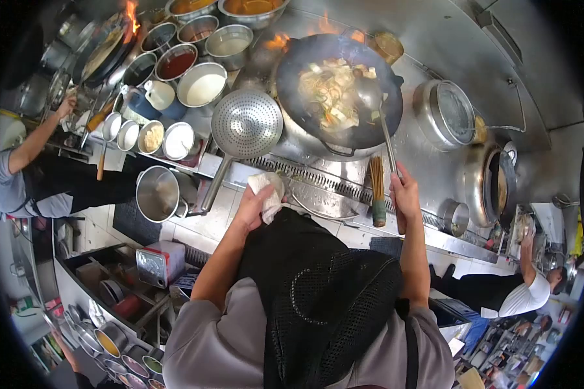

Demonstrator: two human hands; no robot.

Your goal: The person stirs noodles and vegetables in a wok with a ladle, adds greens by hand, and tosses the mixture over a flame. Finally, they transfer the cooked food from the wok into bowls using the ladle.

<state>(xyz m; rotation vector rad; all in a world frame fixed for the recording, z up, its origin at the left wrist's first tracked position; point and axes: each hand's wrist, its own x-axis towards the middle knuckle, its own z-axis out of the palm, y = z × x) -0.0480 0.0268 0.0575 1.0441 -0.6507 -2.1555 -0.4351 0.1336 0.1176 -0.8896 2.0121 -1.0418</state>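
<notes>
My left hand (252, 206) is closed around a folded white cloth (273, 202) at the front edge of the stove. The fingers of my right hand (405, 193) are wrapped round the handle of a long metal ladle (388, 133). Its bowl rests among the food in a large black wok (386, 126). Noodles with pale chunks and bits of vegetable (331, 97) lie steaming in the wok, and flames show behind its far rim. A bamboo wok brush (377, 188) stands just left of my right hand. Between my left hand and the wok lies a perforated strainer (246, 123).
Metal bowls of sauces and seasonings, including a red sauce (176, 63), crowd the left side. A steel pot (159, 194) hangs near the front edge. Lidded pots (444, 113) stand right. One person (29, 175) works at another flaming wok; another person (512, 288) is at right.
</notes>
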